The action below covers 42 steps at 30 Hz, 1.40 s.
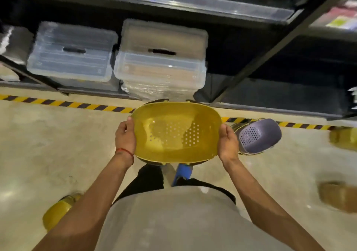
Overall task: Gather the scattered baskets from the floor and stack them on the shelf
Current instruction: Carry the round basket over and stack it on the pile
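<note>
I hold a yellow perforated basket (176, 133) in front of me, its open side facing up toward the camera. My left hand (125, 136) grips its left rim and my right hand (228, 142) grips its right rim. A purple basket (257, 135) lies tipped on the floor just right of my right hand. Another yellow basket (56, 212) sits on the floor at lower left. Two more blurred baskets, one yellow (343, 137) and one brown (338, 194), lie at the far right. The dark metal shelf (241, 17) stands ahead.
Two stacks of clear lidded storage boxes (73, 51) (162, 57) fill the bottom shelf level on the left. The bay to the right (280, 94) is dark. Yellow-black hazard tape (67, 104) runs along the floor before the shelf.
</note>
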Motion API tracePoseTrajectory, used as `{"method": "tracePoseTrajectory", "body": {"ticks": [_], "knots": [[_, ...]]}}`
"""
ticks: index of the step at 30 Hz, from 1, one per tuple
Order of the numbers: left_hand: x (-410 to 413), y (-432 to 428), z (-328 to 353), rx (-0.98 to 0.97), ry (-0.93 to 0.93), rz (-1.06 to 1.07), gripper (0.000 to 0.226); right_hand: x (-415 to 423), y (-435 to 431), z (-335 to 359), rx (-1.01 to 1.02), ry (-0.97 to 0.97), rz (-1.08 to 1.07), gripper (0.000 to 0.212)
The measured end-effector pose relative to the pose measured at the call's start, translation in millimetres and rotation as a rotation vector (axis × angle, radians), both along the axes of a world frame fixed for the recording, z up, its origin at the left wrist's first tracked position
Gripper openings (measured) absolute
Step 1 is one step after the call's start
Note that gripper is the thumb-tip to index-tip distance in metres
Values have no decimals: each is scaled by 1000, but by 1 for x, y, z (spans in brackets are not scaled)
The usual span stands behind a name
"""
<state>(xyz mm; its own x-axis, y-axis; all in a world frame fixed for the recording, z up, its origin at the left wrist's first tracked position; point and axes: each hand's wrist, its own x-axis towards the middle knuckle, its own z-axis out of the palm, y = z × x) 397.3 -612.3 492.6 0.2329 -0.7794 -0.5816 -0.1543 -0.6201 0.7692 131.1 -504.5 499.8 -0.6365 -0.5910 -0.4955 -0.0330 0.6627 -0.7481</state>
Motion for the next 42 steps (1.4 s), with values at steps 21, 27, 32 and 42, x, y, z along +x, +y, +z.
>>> {"method": "tracePoseTrajectory", "body": {"ticks": [21, 27, 32, 42], "knots": [[-211, 39, 37, -94, -87, -929, 48, -26, 205, 32, -21, 21, -893, 42], [-279, 93, 39, -120, -129, -926, 55, -79, 261, 29, -82, -78, -965, 41], [-327, 149, 38, -124, -125, -850, 47, -139, 314, 25, -64, -67, -901, 41], [-397, 217, 35, -39, -144, -659, 55, -266, 357, 27, -30, -144, -762, 36]]}}
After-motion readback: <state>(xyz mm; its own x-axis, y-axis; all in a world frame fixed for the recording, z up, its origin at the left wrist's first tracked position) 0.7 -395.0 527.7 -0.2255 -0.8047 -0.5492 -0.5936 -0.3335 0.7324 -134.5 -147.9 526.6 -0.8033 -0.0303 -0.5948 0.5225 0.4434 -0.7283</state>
